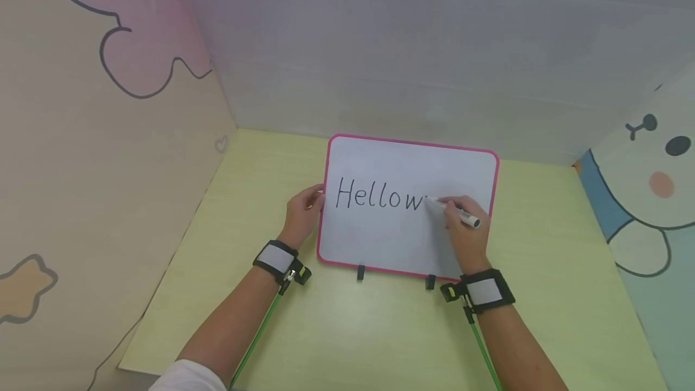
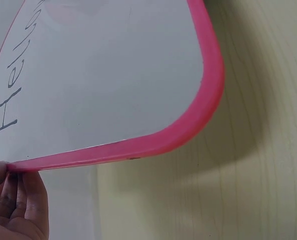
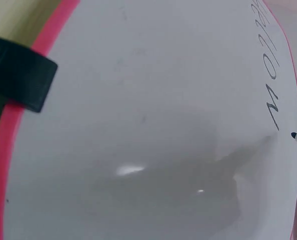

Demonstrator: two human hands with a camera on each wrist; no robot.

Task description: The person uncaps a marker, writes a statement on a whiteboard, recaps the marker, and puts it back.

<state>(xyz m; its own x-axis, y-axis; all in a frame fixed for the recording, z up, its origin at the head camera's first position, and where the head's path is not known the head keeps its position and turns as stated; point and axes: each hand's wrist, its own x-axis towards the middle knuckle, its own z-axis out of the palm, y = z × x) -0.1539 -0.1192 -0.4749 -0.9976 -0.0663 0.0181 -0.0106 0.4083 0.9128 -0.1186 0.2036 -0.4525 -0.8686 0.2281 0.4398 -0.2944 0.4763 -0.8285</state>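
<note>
A whiteboard [image 1: 374, 237] with a pink frame leans up on the table, the word "Hellow" [image 1: 379, 194] written across it in black. At its left edge, my left hand [image 1: 301, 213] pinches the frame; in the left wrist view the thumb lies on the front and the fingers [image 2: 34, 200] behind. My right hand [image 1: 468, 231] holds a white marker [image 1: 466, 216], tip toward the board just past the "w". The marker's dark tip [image 3: 294, 135] shows in the right wrist view, a little beyond the last stroke.
Two black clips [image 1: 361, 272] sit on the board's lower edge. The pale wooden table [image 1: 347, 336] runs back to a grey-white wall [image 1: 412, 59]. Side panels with cartoon drawings stand left and right. Green cords [image 1: 255, 340] trail from both wrist straps.
</note>
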